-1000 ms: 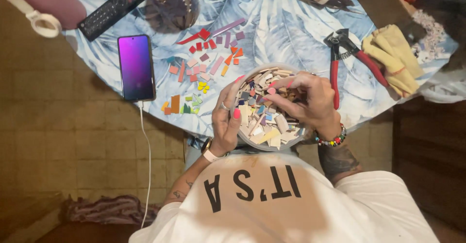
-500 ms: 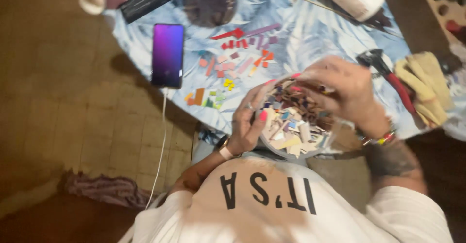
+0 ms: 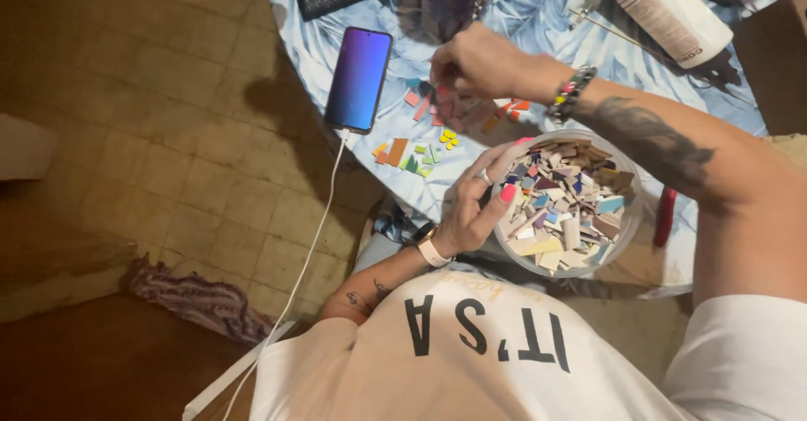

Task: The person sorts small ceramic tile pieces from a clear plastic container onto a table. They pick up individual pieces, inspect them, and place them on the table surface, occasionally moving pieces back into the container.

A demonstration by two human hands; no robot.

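Ceramic-looking chips in many colours fill the round bowl point(image 3: 626, 219) at the right of centre of the frame, resting at the table's near edge against the person's lap. The left hand point(image 3: 477, 211) cups its rim, fingers curled closed around the wall. The right hand point(image 3: 475, 61) reaches to the upper middle, fingertips pinched over the small sorted pieces point(image 3: 420, 148) laid on the blue patterned cloth point(image 3: 538, 9); whether it holds one cannot be told. Such bits are likely light, stiff, brittle and sharp-edged, best pinched by their flat faces; the loaded bowl probably weighs more and wants steadying by the rim.
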